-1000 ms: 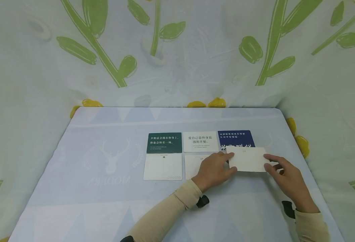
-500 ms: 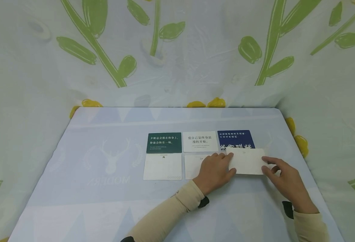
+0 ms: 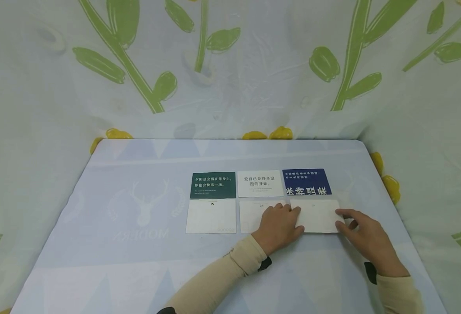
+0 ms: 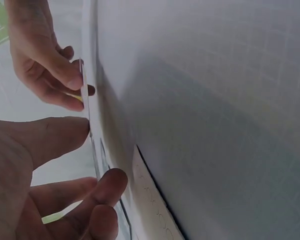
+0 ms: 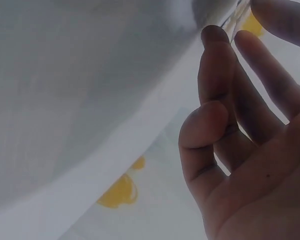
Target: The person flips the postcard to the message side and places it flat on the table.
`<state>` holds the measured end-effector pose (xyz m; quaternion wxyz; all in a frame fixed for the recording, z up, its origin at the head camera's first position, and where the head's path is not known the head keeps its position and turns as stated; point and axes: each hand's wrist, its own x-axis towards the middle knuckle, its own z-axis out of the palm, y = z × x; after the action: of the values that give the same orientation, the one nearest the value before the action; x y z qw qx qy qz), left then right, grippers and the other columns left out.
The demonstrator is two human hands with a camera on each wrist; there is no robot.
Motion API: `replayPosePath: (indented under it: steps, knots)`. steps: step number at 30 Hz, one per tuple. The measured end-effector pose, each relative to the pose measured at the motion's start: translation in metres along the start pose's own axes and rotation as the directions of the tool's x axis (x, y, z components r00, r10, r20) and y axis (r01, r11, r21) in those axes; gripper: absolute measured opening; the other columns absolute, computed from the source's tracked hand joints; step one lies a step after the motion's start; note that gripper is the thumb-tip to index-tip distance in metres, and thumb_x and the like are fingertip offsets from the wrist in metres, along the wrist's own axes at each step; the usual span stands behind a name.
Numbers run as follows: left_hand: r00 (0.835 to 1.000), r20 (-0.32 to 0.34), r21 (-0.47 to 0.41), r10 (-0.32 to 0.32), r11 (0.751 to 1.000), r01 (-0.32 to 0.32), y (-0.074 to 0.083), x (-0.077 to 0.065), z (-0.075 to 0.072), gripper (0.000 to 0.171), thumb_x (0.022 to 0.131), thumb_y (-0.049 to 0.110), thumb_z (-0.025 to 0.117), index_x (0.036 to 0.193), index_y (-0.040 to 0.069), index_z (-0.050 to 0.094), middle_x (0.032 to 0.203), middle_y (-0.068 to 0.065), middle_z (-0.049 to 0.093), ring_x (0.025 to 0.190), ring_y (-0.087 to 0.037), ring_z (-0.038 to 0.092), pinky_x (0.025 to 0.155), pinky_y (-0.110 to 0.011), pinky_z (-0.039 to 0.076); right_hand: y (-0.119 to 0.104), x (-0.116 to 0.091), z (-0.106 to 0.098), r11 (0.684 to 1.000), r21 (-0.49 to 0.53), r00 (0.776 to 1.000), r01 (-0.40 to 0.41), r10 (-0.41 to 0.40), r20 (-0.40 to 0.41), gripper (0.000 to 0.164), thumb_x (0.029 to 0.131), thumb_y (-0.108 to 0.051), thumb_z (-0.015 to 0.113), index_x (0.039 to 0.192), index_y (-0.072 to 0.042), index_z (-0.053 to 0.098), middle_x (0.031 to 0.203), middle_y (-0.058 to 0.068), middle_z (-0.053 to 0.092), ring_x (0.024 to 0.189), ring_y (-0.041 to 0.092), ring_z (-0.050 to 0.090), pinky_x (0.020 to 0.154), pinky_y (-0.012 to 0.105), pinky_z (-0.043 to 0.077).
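A white card (image 3: 316, 216), blank but for a tiny mark near its upper edge, lies between my hands in the head view, just below the blue card (image 3: 306, 182). My left hand (image 3: 278, 229) holds its left edge with thumb and index finger; the other fingers overlap a second white card (image 3: 250, 216) and hide part of it. At the opposite edge, my right hand (image 3: 367, 237) pinches the held card. In the left wrist view the held card (image 4: 85, 85) appears edge-on, close over the table, with the right hand (image 4: 45, 60) beyond.
A green card (image 3: 213, 185) and a white card with printed lines (image 3: 260, 184) complete the upper row with the blue one. Below the green card lies another mostly blank card (image 3: 211, 216). The pale patterned table (image 3: 97, 244) meets leaf-printed cloth (image 3: 238, 96) at its back edge.
Both hands have brought the white card toward the person and slightly left, lowering it. It no longer covers the blue card's lower part and now lines up with the lower row.
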<state>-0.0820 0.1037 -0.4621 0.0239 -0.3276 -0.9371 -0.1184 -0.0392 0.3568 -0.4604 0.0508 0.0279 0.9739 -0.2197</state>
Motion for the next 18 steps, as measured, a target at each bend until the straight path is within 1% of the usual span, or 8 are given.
replayPosePath:
  steps: [4, 8, 13, 16, 18]
  knots:
    - [1.000, 0.018, 0.009, 0.002, 1.000, -0.002, 0.0005, 0.0012, 0.0023, 0.041, 0.095, 0.045, 0.067, 0.123, 0.015, 0.073, 0.099, 0.000, 0.073, 0.078, -0.013, 0.062, 0.058, -0.024, 0.041, -0.0010, 0.0000, 0.0003, 1.000, -0.024, 1.000, -0.003, 0.003, 0.016, 0.043, 0.093, -0.025, 0.072, 0.131, -0.007, 0.064, 0.115, 0.017, 0.067, 0.084, 0.025, 0.059, 0.062, 0.035, 0.047]
    - [1.000, 0.016, 0.026, 0.008, 1.000, -0.009, 0.0006, 0.0019, 0.0036, 0.039, 0.094, 0.045, 0.068, 0.118, 0.015, 0.074, 0.096, 0.000, 0.072, 0.075, -0.012, 0.060, 0.056, -0.024, 0.039, -0.0032, 0.0000, 0.0002, 0.999, -0.044, 1.000, -0.002, 0.003, 0.020, 0.043, 0.093, -0.025, 0.072, 0.131, -0.007, 0.064, 0.115, 0.017, 0.067, 0.086, 0.026, 0.059, 0.064, 0.036, 0.047]
    - [0.999, 0.039, 0.041, 0.002, 0.999, -0.003, 0.0011, 0.0034, 0.0052, 0.038, 0.094, 0.046, 0.067, 0.116, 0.016, 0.074, 0.094, 0.000, 0.071, 0.075, -0.013, 0.060, 0.055, -0.025, 0.038, -0.0035, 0.0002, -0.0008, 0.999, -0.053, 1.000, 0.000, 0.001, 0.025, 0.044, 0.092, -0.028, 0.073, 0.130, -0.006, 0.065, 0.118, 0.019, 0.065, 0.090, 0.029, 0.060, 0.068, 0.044, 0.051]
    - [0.999, 0.049, 0.050, -0.009, 0.999, 0.007, 0.0019, 0.0044, 0.0055, 0.036, 0.094, 0.046, 0.068, 0.113, 0.016, 0.074, 0.091, 0.001, 0.070, 0.073, -0.013, 0.058, 0.054, -0.025, 0.036, -0.0028, 0.0011, 0.0004, 0.998, -0.060, 1.000, 0.000, 0.001, 0.023, 0.044, 0.090, -0.031, 0.076, 0.125, -0.005, 0.068, 0.120, 0.023, 0.062, 0.090, 0.032, 0.060, 0.069, 0.048, 0.052]
    - [0.999, 0.053, 0.054, -0.013, 0.998, 0.010, 0.0024, 0.0050, 0.0060, 0.034, 0.094, 0.045, 0.068, 0.110, 0.016, 0.075, 0.089, 0.001, 0.069, 0.070, -0.012, 0.057, 0.053, -0.025, 0.034, -0.0020, 0.0017, 0.0026, 0.998, -0.070, 1.000, 0.002, -0.001, 0.013, 0.043, 0.089, -0.031, 0.078, 0.122, -0.005, 0.070, 0.121, 0.024, 0.060, 0.089, 0.032, 0.060, 0.069, 0.050, 0.053]
